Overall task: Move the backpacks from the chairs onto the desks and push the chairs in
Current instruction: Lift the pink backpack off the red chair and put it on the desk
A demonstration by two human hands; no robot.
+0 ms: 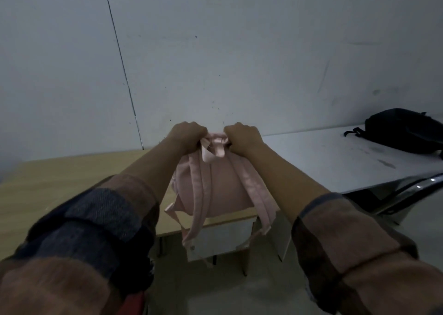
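Note:
A pink backpack (223,185) hangs from both my hands over the right end of the wooden desk (60,182); I cannot tell whether its bottom touches the desk edge. My left hand (188,134) and my right hand (243,136) are both closed on its top handle. Its shoulder straps dangle toward me past the desk's front edge. A black backpack (407,130) lies on the white desk (323,161) at the far right. A chair (407,192) with a shiny metal frame shows at the white desk's front edge.
A grey wall (239,50) stands right behind both desks. Under the wooden desk's right end sits a white drawer unit (223,240). Bare floor (215,290) lies between me and the desks.

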